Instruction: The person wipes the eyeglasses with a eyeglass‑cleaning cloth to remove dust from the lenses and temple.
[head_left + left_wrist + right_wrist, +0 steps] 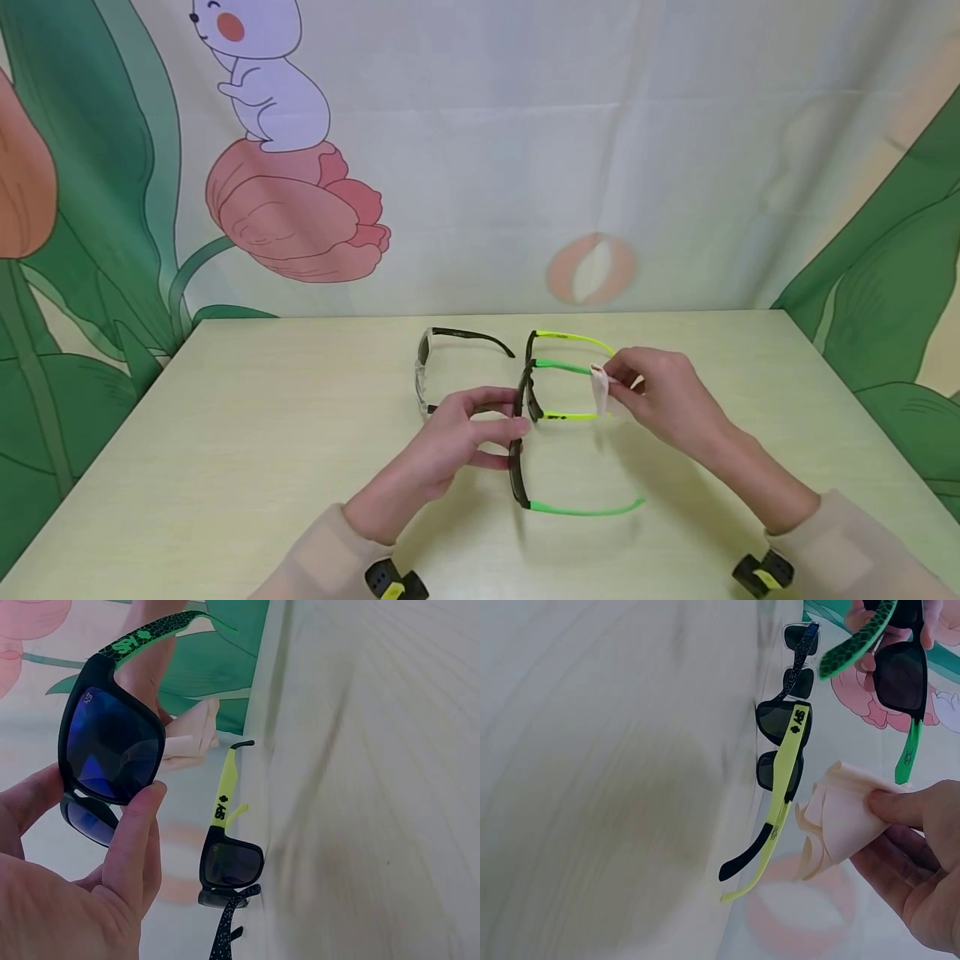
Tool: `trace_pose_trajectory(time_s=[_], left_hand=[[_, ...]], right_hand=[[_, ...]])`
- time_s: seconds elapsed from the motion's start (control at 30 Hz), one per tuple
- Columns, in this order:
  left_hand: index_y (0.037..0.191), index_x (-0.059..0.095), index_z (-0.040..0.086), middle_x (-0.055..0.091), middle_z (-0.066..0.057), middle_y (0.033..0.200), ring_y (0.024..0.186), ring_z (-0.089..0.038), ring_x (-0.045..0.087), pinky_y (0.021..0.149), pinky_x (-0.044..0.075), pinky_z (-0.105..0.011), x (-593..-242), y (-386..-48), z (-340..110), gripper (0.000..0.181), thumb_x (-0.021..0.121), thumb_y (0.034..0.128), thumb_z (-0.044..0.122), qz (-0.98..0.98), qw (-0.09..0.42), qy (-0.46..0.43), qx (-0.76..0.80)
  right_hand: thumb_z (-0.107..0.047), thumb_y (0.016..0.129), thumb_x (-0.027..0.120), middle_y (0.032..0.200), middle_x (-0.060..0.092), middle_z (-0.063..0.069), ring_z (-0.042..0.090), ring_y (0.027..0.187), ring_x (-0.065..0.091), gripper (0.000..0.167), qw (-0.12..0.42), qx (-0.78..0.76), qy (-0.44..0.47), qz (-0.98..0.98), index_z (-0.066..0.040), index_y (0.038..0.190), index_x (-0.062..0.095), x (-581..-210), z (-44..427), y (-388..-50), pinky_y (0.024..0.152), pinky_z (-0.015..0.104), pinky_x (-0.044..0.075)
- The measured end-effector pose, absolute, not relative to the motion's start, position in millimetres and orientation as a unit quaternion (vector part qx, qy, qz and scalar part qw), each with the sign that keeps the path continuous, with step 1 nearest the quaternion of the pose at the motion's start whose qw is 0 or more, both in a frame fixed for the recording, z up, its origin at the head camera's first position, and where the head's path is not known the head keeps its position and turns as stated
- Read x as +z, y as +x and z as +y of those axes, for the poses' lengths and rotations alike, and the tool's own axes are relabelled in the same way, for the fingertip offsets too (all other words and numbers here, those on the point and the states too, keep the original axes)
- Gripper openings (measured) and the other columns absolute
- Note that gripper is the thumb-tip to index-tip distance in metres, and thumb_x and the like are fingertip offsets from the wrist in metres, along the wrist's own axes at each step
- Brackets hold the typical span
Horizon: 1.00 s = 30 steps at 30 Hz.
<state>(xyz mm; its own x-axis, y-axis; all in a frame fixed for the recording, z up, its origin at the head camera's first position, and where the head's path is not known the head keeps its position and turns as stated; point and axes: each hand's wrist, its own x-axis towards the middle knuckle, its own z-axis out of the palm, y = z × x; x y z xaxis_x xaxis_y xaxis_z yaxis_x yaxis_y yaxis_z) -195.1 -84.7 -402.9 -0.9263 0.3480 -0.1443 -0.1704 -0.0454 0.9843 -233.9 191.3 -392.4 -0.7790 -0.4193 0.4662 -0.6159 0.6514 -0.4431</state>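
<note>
My left hand (457, 437) grips black-framed sunglasses with green temples (585, 510) near the bridge, thumb on one side and fingers on the other. The pair is held above the table, its temples unfolded and pointing right. Dark bluish lenses (112, 742) show in the left wrist view. A pale, folded cloth (847, 817) is pinched between the thumb and fingers of my right hand (671, 400). In the head view this cloth lies at the end of the far green temple, whose tip is hidden behind cloth and fingers.
Beyond the held pair, sunglasses with yellow temples (573, 337) stand on the table (285, 433). Left of them are clear-framed sunglasses (424, 350) with dark temples, partly behind my left hand. A printed curtain (480, 167) hangs along the table's back edge.
</note>
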Motion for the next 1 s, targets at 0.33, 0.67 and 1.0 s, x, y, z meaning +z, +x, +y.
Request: trace_pose_trajectory(time_s=[0.33, 0.67, 1.0], left_hand=[[0.138, 0.056, -0.007, 0.055, -0.013, 0.115, 0.085, -0.022, 0.068, 0.079, 0.062, -0.047, -407, -192, -78, 0.055, 0.077, 0.0898, 0.011, 0.665, 0.191, 0.072, 0.718], [0.136, 0.056, -0.008, 0.055, -0.014, 0.116, 0.08, -0.02, 0.067, 0.077, 0.063, -0.047, -407, -190, -73, 0.054, 0.077, 0.0899, 0.009, 0.667, 0.199, 0.084, 0.713], [0.133, 0.056, -0.008, 0.055, -0.014, 0.118, 0.079, -0.019, 0.067, 0.077, 0.063, -0.045, -409, -187, -66, 0.05, 0.076, 0.0913, 0.01, 0.668, 0.211, 0.091, 0.707]], right_hand=[[0.002, 0.083, 0.084, 0.081, 0.069, -0.007, 0.007, 0.071, 0.064, 0.015, 0.178, 0.269, 0.308, -0.895, -0.009, 0.091, 0.078, -389, 183, -233, 0.064, 0.03, 0.059], [0.0, 0.084, 0.083, 0.081, 0.069, -0.009, 0.007, 0.072, 0.063, 0.014, 0.176, 0.276, 0.319, -0.889, -0.011, 0.091, 0.078, -385, 171, -230, 0.063, 0.031, 0.056], [0.002, 0.084, 0.083, 0.082, 0.069, -0.008, 0.008, 0.074, 0.064, 0.016, 0.177, 0.276, 0.328, -0.886, -0.012, 0.091, 0.077, -385, 164, -229, 0.066, 0.033, 0.057]])
